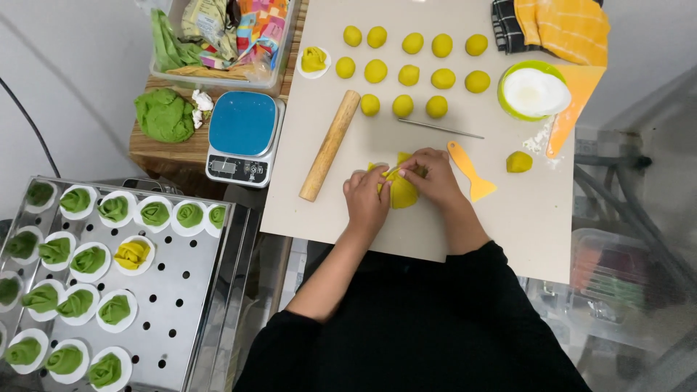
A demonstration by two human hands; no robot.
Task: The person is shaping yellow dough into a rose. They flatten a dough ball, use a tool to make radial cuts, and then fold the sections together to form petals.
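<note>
both hands work on a folded piece of soft yellow dough (401,190) lying on the near middle of the pale beige work board (508,210). its long axis runs roughly near to far, with a narrower tip pointing to the far side. the left hand (367,199) presses against the dough's left edge, fingers curled onto it; the right hand (430,176) covers its far right part, fingertips pinching the folded top. the dough looks smooth and matte.

just left lies a plain wooden rolling pin (330,145), slanting from near left to far right. right of the hands rests an orange plastic scraper (470,171), and beyond them a thin metal rod (439,128). farther off sit rows of round yellow dough balls (409,75). at near left, a perforated steel tray (170,305) holds green rolled dough pieces on white paper rounds (88,260).
</note>
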